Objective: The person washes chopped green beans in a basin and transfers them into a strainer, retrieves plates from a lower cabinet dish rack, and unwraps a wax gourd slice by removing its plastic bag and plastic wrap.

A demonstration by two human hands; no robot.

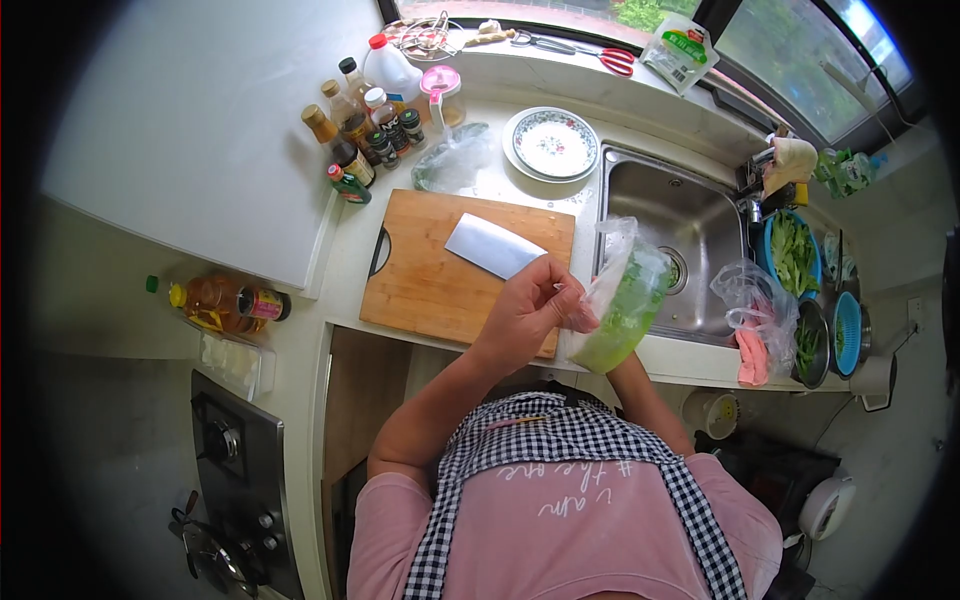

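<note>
A clear plastic bag [632, 300] with green contents hangs in front of me, between the chopping board and the sink; what is inside is too blurred to name. My left hand [535, 308] is closed in a pinch on the bag's left edge. Behind the bag is my right hand [625, 368]; only the wrist side shows and its fingers are hidden. The wooden chopping board [420, 260] lies on the counter beneath my left hand. On it a cleaver [492, 246] rests flat, its handle end covered by my left hand.
A steel sink [640, 190] is at right, with stacked plates [553, 143] beside it. Another plastic bag [455, 158] and several bottles [350, 120] stand behind the board. Right of the sink are a blue basin of greens [793, 250] and a pink cloth [751, 355]. A gas stove [245, 470] is at left.
</note>
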